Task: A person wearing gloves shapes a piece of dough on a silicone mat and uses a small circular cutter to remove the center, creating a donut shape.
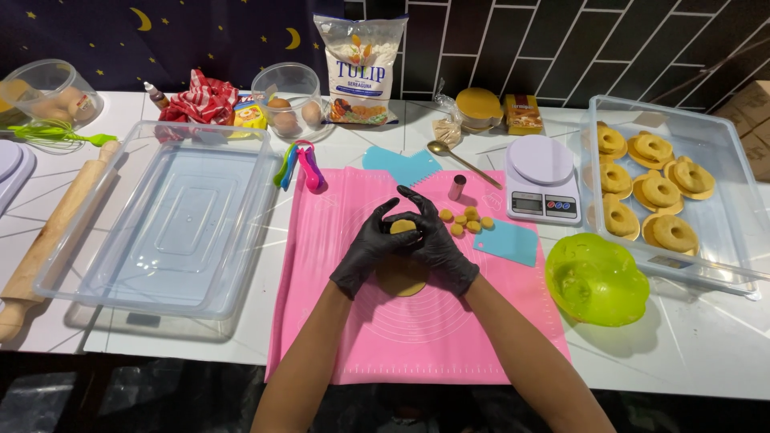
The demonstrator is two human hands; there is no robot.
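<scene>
Both gloved hands, left hand (pixel 370 244) and right hand (pixel 437 240), pinch one dough piece (pixel 402 227) together above the pink mat (pixel 345 321). Small dough balls (pixel 465 220) lie just right of them; each grip is pressed on the dough.

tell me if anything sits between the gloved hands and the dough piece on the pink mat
Nothing visible does. The left hand and right hand already cup the dough piece on the pink mat.
</scene>
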